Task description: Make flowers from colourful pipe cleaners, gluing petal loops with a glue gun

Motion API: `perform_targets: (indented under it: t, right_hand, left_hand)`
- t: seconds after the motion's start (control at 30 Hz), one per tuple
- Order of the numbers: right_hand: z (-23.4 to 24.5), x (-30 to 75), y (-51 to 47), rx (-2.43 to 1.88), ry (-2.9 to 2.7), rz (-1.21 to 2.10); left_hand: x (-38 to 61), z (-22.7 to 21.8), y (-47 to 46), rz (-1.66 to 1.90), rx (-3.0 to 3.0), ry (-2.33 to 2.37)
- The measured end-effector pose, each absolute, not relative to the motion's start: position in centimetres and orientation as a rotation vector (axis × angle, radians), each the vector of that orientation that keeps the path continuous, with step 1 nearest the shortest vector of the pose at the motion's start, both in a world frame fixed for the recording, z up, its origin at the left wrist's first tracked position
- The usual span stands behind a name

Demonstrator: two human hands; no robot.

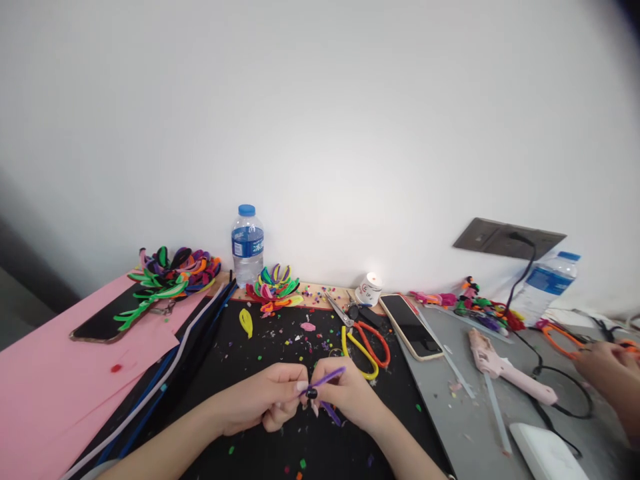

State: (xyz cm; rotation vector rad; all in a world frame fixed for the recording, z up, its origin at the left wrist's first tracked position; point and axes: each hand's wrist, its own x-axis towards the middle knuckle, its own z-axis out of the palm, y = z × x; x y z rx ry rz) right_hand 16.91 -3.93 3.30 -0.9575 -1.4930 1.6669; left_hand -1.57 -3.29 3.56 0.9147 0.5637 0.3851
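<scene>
My left hand (273, 398) and my right hand (350, 397) meet low in the middle, over a black mat (200, 427). Both are closed, fingertips pinching a purple pipe cleaner (330, 377) between them. One end sticks out up and to the right across my right fingers; another piece hangs below. A small black piece (312, 393) sits at the pinch, its kind unclear. Beyond my hands lie a yellow looped pipe cleaner (246, 323) and a small pink piece (308, 327). Scissors (371, 347) with yellow and orange handles rest just past my right hand.
Pipe-cleaner loops (175, 280) lie on a phone at left; another bunch (274, 287) stands near a water bottle (247, 247). At right are a phone (411, 327), a pink glue gun (510, 367) with its cord, a second bottle (547, 283) and another person's hand (607, 373).
</scene>
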Motion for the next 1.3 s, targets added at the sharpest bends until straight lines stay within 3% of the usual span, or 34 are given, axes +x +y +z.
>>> perform_targets:
  t: [0.3,0.67,0.9,1.3]
  right_hand:
    - [3.1,16.8,-4.5,-0.952,-1.461,1.832]
    - [3.7,16.1,-4.5,-1.006,-1.604,1.487]
    - [2.7,16.0,-4.3,-1.038,-1.413,1.639]
    - [3.5,15.1,-4.9,-1.009,-0.919,1.852]
  left_hand:
    - [-1.5,3.5,-3.6,0.247,0.936,0.569]
    - [-1.1,3.3,-3.5,0.455,0.933,0.61]
    - [-0.9,3.2,-3.4,0.448,0.982,0.611]
    - [-0.3,4.2,-4.2,0.761,1.901,0.913]
